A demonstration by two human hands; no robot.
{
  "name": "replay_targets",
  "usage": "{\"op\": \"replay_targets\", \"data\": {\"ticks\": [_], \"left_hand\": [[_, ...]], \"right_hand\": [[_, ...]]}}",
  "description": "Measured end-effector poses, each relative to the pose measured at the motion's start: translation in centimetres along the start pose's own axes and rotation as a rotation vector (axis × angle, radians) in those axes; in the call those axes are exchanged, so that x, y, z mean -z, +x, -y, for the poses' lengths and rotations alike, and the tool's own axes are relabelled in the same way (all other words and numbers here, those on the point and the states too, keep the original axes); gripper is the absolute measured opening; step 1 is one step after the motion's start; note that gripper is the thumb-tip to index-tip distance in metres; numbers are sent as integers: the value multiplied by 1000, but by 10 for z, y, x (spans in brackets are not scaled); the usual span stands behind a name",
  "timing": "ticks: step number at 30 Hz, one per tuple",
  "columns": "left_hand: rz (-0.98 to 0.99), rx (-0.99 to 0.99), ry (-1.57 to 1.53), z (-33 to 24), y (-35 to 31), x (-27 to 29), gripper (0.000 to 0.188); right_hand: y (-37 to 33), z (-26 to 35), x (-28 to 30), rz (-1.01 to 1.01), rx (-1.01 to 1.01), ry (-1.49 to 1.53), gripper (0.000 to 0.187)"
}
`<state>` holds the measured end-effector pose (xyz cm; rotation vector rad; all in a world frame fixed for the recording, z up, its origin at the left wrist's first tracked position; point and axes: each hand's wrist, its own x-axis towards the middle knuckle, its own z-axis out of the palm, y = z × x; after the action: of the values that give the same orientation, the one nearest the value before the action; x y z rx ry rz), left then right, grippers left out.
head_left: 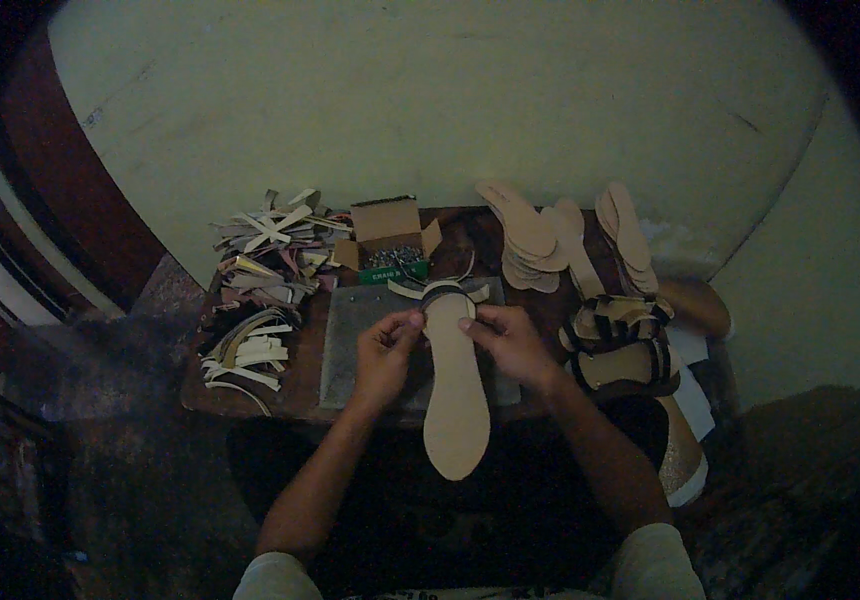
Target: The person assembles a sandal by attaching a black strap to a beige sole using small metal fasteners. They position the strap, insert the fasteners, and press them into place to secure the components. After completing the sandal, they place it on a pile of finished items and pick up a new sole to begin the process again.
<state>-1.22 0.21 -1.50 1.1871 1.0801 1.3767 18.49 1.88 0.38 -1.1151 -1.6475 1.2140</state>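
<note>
A tan insole [458, 400] lies between my hands, its wide rounded end toward me and hanging past the table's near edge. Dark and pale straps [440, 290] cross its far, narrower end and stick out on both sides. My left hand [386, 350] pinches a strap at the insole's left edge, thumb and fingers together. On the other side, my right hand [512, 342] grips the insole's right edge, with the thumb on top and the fingers partly hidden. Beneath them is a grey flat slab [350, 350] on the table.
Heaps of strap strips [270, 230] cover the table's left side. An opened cardboard box [395, 255] of small metal pieces stands at the back. Stacked insoles [525, 235] lie at the back right, near black-strapped sandals [625, 365]. A pale wall [450, 100] rises behind.
</note>
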Motion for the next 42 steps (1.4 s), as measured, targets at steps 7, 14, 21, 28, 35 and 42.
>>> {"op": "replay_targets", "data": {"ticks": [7, 14, 21, 28, 35, 42], "left_hand": [[-13, 28, 96, 9, 4, 9, 24], [-22, 82, -57, 1, -1, 1, 26], [-1, 125, -77, 9, 2, 7, 25], [-27, 245, -315, 15, 0, 2, 28], [41, 262, -460, 17, 0, -1, 39], [95, 324, -459, 11, -3, -7, 44]], "right_hand": [[0, 0, -2, -17, 1, 14, 29], [2, -16, -1, -13, -16, -36, 29], [-2, -2, -8, -67, 75, -23, 28], [-2, -11, -10, -42, 45, -74, 28], [-2, -8, -13, -94, 50, -12, 26], [0, -13, -13, -166, 82, -29, 24]]}}
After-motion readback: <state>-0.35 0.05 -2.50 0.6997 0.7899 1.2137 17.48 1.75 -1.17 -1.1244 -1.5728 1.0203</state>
